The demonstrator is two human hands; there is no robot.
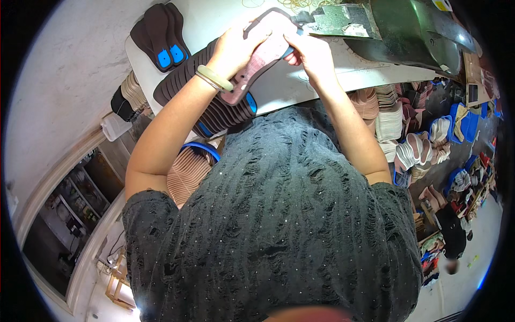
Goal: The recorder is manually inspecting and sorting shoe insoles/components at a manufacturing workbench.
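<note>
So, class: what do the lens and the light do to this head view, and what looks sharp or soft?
Head view: a fisheye bends the white table's edge and leaves black corners; the left hand, right hand and pink insole are sharp and evenly lit; a soft blur sits at the bottom edge.

Small yellow and white label (443,5) at the top right edge above the dark green machine, small dark screen-like rectangle (472,93) in a pale frame at far right, details too small to tell
</note>
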